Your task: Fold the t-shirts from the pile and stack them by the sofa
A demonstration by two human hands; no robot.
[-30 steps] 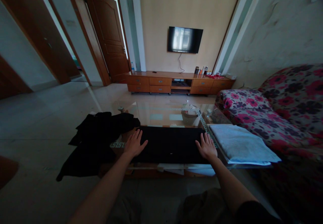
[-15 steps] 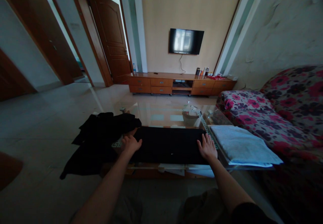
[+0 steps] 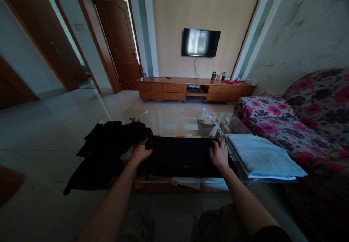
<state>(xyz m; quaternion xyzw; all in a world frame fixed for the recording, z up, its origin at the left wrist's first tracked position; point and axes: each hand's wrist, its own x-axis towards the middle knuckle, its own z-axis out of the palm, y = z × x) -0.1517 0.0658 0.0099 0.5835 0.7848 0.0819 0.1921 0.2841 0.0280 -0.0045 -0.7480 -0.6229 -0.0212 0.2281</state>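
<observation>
Lying flat across glass table (image 3: pixel 178 126), black fabric rectangle (image 3: pixel 185 156); curled hands (image 3: pixel 140 153) (image 3: pixel 219 157) at either end (whether pinching, cannot tell).

Middle cloth (image 3: pixel 180 156): coloured black
Right cloth (image 3: pixel 264 156): coloured pale blue
Sofa (image 3: pixel 275 112): patterned with pink and dark flowers

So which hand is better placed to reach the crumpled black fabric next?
Likely your left hand: it's close to the crumpled black fabric, at the left end of the flat black cloth; your right hand is at the opposite end.
</observation>
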